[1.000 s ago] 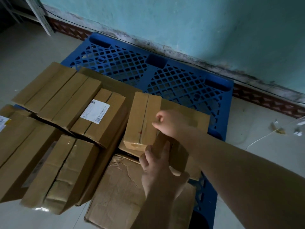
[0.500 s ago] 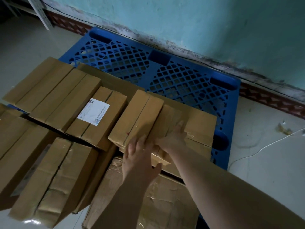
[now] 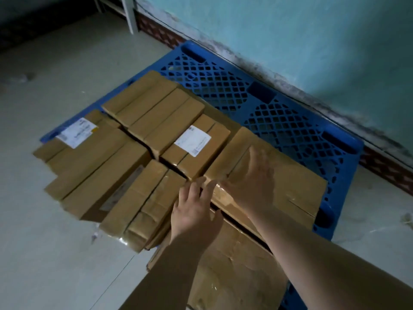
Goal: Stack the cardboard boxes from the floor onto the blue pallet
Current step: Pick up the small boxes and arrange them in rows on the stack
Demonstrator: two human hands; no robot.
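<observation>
- Lying at the far left of the blue pallet (image 3: 290,121), a flat cardboard box (image 3: 89,153) carries a white label (image 3: 77,132) near its far end.
- Beside it, more long cardboard boxes (image 3: 154,113) sit side by side across the pallet's near half; one of them (image 3: 196,146) bears a second white label (image 3: 192,140).
- Nearer the camera, a creased box (image 3: 143,204) overhangs the pallet's front edge above the floor (image 3: 55,253).
- The left hand (image 3: 196,211) reaches forward with the forearm straight, palm down, fingers spread wide and holding nothing; its fingertips (image 3: 199,182) touch the near corner of the rightmost box (image 3: 290,182).
- The right hand (image 3: 250,177) lies flat on top of that same box, fingers splayed open, gripping nothing, the arm stretching in from the lower right.
- Under both forearms a crumpled, torn box (image 3: 234,265) lies at the pallet's front.
- Bare blue lattice shows along the far and right side, next to the teal wall (image 3: 312,41).
</observation>
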